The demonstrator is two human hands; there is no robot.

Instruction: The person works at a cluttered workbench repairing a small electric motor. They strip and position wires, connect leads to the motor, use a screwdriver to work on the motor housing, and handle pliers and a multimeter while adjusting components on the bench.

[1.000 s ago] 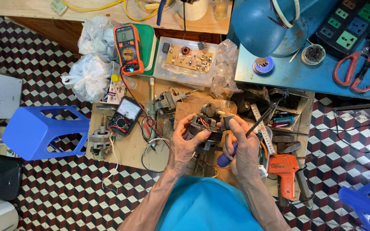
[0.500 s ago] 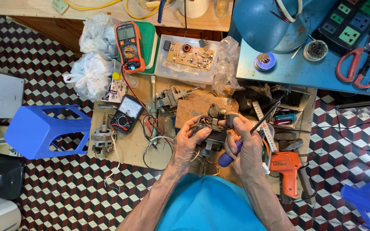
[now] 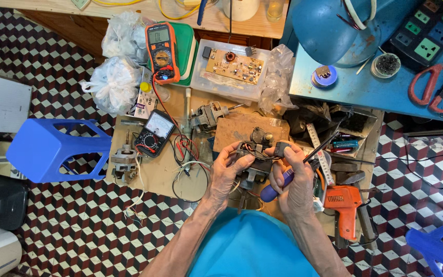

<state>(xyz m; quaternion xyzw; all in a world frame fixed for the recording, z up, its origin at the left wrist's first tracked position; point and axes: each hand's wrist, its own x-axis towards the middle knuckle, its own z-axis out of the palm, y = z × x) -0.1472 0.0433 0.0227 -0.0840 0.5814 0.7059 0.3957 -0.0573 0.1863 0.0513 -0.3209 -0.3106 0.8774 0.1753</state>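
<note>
Over the last second the hands had drifted slightly toward the body, but the grip had not changed. The left hand [image 3: 227, 169] was clenched around the small motor [image 3: 252, 165], held just above the bench [image 3: 155, 174]. The right hand [image 3: 292, 179] gripped a blue-handled screwdriver [image 3: 274, 189], its fingers [image 3: 283, 152] pinching a small dark part at the motor's wires. So the work stayed at the same spot.

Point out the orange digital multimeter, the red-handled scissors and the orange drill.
orange digital multimeter [image 3: 162, 51], head view, on its dial.
red-handled scissors [image 3: 431, 90], head view, on a handle loop.
orange drill [image 3: 345, 202], head view, on its body.
</note>
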